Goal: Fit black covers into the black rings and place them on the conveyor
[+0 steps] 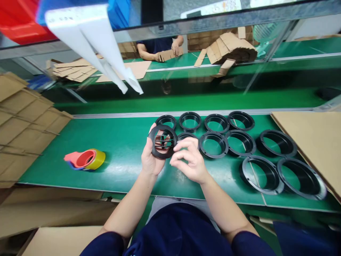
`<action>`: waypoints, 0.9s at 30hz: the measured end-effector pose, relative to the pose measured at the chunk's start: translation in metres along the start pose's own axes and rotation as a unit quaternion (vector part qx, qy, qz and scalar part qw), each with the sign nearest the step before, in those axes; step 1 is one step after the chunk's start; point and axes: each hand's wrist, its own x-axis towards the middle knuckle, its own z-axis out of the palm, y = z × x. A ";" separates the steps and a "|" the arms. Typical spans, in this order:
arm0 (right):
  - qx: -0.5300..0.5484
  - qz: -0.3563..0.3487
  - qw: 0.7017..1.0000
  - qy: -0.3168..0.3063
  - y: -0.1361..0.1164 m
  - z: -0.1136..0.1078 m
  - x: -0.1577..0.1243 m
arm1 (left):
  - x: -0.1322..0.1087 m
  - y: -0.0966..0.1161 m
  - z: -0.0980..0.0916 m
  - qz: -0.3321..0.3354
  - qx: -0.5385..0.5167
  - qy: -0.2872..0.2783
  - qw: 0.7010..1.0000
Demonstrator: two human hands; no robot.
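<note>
My left hand [151,154] holds a black round air vent [172,133], a ring with thin slats across its opening. The fingers lie behind the vent and the thumb is along its left side. My right hand [190,160] is at the vent's right rim, its fingers bent and the thumb drawn toward the index finger. Whether anything small sits between those fingertips cannot be made out. Just beyond and to the right, several black plastic rings [214,145] stand on the green table [125,142]; one is partly hidden behind my right hand.
A yellow tape roll [98,159] with a red part lies on the left. Slotted cardboard [23,124] rises at the left edge, and a cardboard sheet [314,138] lies at the right. White strips [93,39] hang from the shelf. Across the divider, another person's hands [170,51] hold cardboard.
</note>
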 end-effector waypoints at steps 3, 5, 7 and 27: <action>0.126 -0.071 0.979 -0.146 -0.003 0.002 0.003 | 0.011 0.019 -0.008 0.005 -0.028 -0.009 1.000; 0.152 -0.079 0.974 -0.146 -0.002 0.004 0.003 | 0.014 0.027 -0.013 0.010 -0.038 -0.024 0.999; 0.129 -0.048 0.987 -0.087 0.000 0.004 0.002 | 0.014 0.030 -0.016 0.015 -0.042 -0.039 0.998; -0.158 0.031 0.984 -0.073 0.019 0.017 -0.007 | -0.012 0.002 -0.007 -0.130 0.060 -0.126 0.982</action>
